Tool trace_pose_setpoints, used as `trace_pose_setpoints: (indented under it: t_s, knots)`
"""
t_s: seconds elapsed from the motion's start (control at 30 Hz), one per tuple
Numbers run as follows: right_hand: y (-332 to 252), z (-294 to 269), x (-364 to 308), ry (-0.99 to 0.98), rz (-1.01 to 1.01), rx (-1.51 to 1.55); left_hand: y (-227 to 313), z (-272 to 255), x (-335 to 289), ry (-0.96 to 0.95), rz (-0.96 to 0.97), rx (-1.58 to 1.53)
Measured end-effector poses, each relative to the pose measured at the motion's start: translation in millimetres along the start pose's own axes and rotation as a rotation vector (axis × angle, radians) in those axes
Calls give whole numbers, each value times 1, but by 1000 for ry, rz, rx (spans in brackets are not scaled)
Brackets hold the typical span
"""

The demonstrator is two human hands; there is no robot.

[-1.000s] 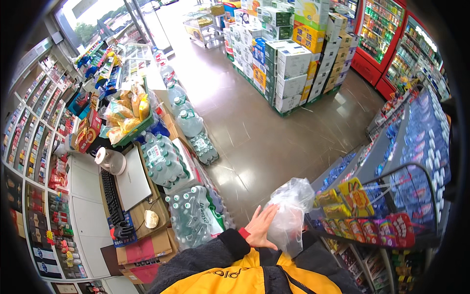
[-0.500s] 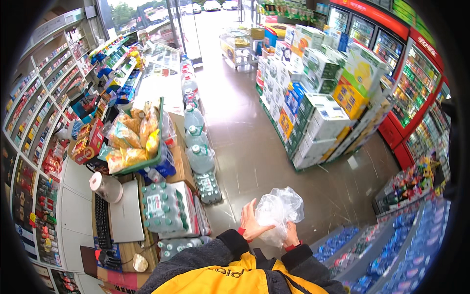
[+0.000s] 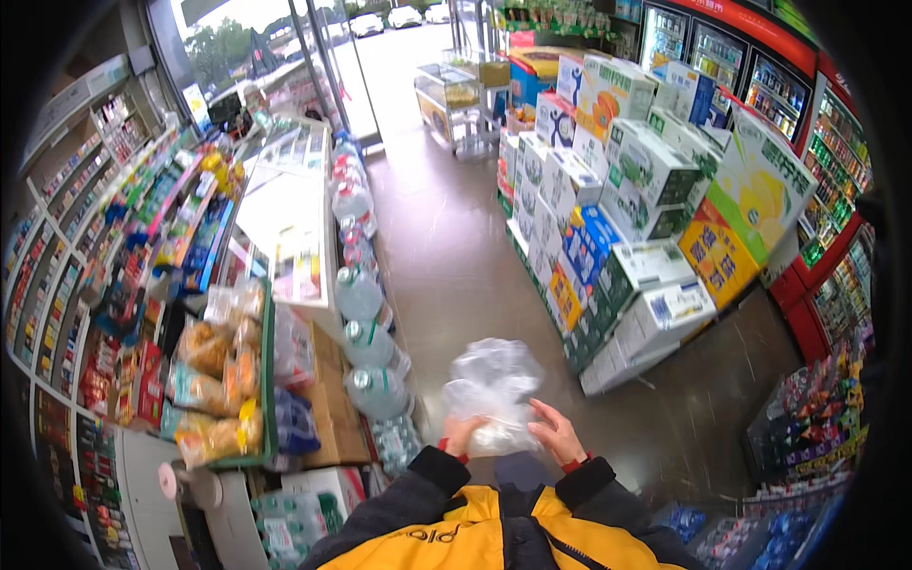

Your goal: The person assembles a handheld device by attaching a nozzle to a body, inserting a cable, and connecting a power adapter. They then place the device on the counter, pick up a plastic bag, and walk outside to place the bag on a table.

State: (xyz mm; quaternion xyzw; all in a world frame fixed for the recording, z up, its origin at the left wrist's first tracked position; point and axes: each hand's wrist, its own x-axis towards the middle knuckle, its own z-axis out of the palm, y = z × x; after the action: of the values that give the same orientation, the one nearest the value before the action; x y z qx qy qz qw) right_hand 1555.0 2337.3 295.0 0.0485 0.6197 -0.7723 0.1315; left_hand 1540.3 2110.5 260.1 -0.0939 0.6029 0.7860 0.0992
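A crumpled clear plastic bag [image 3: 496, 370] is held out in front of my body at the lower middle. My left hand [image 3: 462, 436] is closed on its near left side, with the thumb lying across the film. At the bag's right edge is my right hand [image 3: 560, 435], its thumb and fingers apart and touching or almost touching the plastic. Thin folds of film lie between the two hands, and some fingertips are hidden behind them. What the bag contains, if anything, cannot be made out.
Large water bottles [image 3: 376, 391] line the left of the aisle floor [image 3: 446, 266], beside a crate of packaged bread [image 3: 220, 370]. Stacked drink cartons [image 3: 627, 275] stand to the right, before red-framed fridges [image 3: 836, 161]. A snack rack [image 3: 812, 418] is at the right.
My view has turned and moved forward along the aisle. My left hand has closed from spread fingers onto the bag, while my right hand has loosened and come up to its right edge.
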Motion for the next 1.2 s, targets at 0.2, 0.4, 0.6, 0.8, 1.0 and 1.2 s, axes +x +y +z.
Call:
trace_pose_setpoints:
  t_s: [0.2,0.4,0.6,0.8,1.0,1.2]
  knots:
    - [-121,33,157,-218,-897,-742,46,-57,151,455,209,-100]
    - [-120,92,319,-512,-969,-1114,101,-49,249,511,143,86]
    - [-127,73,516,-348,-614,-1061,170,-49,432,219,155,372]
    - [-249,59,659,-334,-302,-538,274,-39,606,-296,222,416]
    - [-271,59,810,-335,-174,-499,317,-45,771,-323,486,472]
    - [-307,115,1015,-528,-227,-374,409,-109,939,-248,520,630]
